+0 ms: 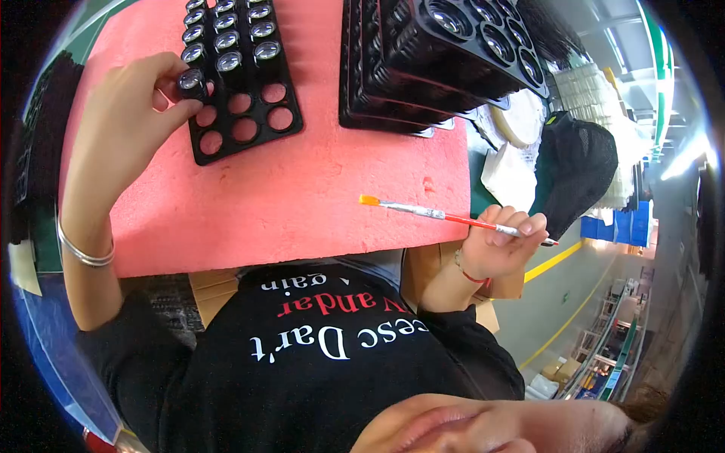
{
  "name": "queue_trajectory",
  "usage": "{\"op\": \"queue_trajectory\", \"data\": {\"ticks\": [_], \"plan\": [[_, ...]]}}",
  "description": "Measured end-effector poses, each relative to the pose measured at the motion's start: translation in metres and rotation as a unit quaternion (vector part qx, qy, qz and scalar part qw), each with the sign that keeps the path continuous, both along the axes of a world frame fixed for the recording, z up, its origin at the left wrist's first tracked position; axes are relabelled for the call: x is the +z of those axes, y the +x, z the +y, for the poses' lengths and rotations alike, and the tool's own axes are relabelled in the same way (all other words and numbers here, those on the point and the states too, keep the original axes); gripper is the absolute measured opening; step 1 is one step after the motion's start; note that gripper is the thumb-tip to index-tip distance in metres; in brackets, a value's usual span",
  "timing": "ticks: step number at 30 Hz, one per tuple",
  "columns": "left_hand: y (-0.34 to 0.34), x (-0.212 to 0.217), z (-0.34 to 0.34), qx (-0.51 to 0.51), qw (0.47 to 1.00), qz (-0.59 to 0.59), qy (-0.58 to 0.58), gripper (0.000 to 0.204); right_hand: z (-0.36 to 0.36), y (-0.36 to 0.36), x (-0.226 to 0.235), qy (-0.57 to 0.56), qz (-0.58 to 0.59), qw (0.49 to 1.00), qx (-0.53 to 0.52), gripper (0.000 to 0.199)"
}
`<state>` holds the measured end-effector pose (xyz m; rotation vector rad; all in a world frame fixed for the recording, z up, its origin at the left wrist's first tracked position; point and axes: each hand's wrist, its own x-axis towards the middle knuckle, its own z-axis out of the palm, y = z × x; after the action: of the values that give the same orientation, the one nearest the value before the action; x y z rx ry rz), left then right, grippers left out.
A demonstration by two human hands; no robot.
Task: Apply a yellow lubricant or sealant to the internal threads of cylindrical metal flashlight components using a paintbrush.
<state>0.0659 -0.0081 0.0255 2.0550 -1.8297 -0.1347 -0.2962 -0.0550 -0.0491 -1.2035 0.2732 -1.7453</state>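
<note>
My left hand point(124, 117) pinches a small black lens barrel point(190, 80) with a shiny glass top, thumb and forefinger on either side of it. The barrel is at the left side of a black tray point(246, 146) with round holes; whether it is seated or lifted, I cannot tell. Several more glass-topped barrels stand in rows in the far part of this tray, while bare holes show at its near end. At the right, my right hand point(502, 240) is closed around a thin red-and-silver paintbrush point(423, 211). Its orange bristles point left, over the pink foam, apart from the tray.
A pink foam sheet point(302, 196) covers the table. Stacked black trays point(453, 94) with large round lenses stand at the far right. Beyond them lie white material point(510, 175), a round cream-coloured piece point(521, 121) and a black mesh item point(578, 162).
</note>
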Motion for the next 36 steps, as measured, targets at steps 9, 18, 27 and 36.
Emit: {"op": "queue_trajectory", "data": {"ticks": [9,18,27,36], "plan": [[-0.006,0.002,-0.01,0.052,0.998,-0.017,0.013,0.024,-0.001,0.0,0.002,-0.013,0.002,0.999,0.034,0.028],[-0.024,0.043,-0.005,0.118,0.99,-0.07,-0.026,0.023,0.001,-0.002,0.001,0.0,0.017,1.0,-0.012,0.028],[-0.112,0.108,-0.077,-0.134,0.954,-0.095,-0.251,0.029,0.001,-0.001,0.005,-0.002,0.026,1.0,-0.015,0.028],[-0.148,0.108,-0.15,-0.137,0.959,-0.106,-0.223,0.04,0.019,-0.042,0.009,0.002,-0.003,1.0,-0.027,0.027]]}}
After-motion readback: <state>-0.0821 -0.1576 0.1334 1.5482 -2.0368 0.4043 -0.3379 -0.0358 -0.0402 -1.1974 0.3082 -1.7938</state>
